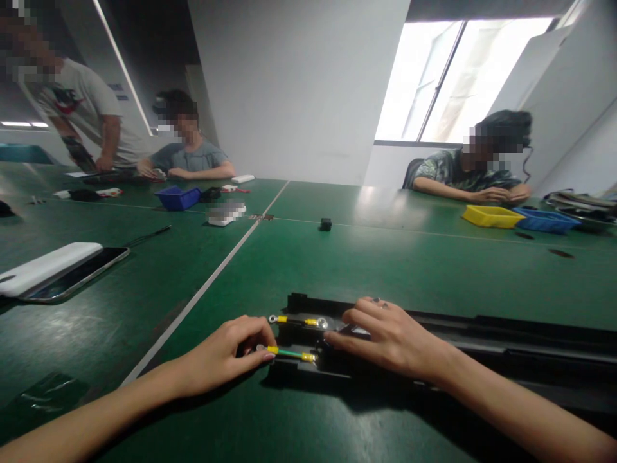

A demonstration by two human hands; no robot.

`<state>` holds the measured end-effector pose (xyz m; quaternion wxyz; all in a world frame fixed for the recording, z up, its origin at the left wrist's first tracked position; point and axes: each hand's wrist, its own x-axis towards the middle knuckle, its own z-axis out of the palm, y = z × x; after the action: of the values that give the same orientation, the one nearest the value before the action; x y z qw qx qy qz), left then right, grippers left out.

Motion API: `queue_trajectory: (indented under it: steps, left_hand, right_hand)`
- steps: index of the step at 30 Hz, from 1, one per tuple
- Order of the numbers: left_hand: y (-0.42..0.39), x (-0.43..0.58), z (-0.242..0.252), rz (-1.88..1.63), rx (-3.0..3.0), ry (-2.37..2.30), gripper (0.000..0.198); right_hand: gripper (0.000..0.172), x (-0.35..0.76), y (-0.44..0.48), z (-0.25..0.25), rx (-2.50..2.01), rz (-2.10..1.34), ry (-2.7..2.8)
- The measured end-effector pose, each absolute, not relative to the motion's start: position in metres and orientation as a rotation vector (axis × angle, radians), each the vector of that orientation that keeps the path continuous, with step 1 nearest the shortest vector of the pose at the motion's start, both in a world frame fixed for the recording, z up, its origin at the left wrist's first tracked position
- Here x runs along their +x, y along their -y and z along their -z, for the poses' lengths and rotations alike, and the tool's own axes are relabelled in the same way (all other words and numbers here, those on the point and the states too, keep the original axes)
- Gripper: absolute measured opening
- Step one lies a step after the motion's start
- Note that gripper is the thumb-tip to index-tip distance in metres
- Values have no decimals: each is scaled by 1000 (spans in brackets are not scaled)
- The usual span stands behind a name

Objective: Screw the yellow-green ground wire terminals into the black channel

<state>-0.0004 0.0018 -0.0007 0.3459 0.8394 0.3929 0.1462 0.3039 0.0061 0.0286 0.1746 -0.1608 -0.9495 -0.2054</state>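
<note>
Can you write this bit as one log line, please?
left hand: pinching thin green yellow-sleeved cable | right hand: over long black channel | nearby: short black yellow-sleeved cable

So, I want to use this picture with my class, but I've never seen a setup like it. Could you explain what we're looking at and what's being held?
There's no machine here. A camera worn on a person's head looks forward and down, so we see that person's own bare left hand and right hand.

The left hand pinches the left end of a short green wire with yellow bands. Beside it lies a black wire, also yellow-banded. The right hand is over a long black frame; whether its fingertips grip anything is hard to tell.

All this is on a green table. Farther off are a phone, a dark blue box and a yellow tray. One person stands nearby; two others sit.
</note>
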Motion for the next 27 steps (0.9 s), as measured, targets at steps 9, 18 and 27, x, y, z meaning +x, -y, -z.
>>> queue_trajectory:
  steps: [9,18,27]
  left_hand:
    - [-3,-1,2,-379,2182,-1026,13]
    - [-3,-1,2,-374,2190,-1039,14]
    - [-2,0,2,-367,2179,-1046,14]
  right_hand:
    - [34,302,-6,-30,-429,583,2694]
    - [31,303,-6,-29,-419,599,2707]
    - [29,303,-6,-27,-441,584,2707]
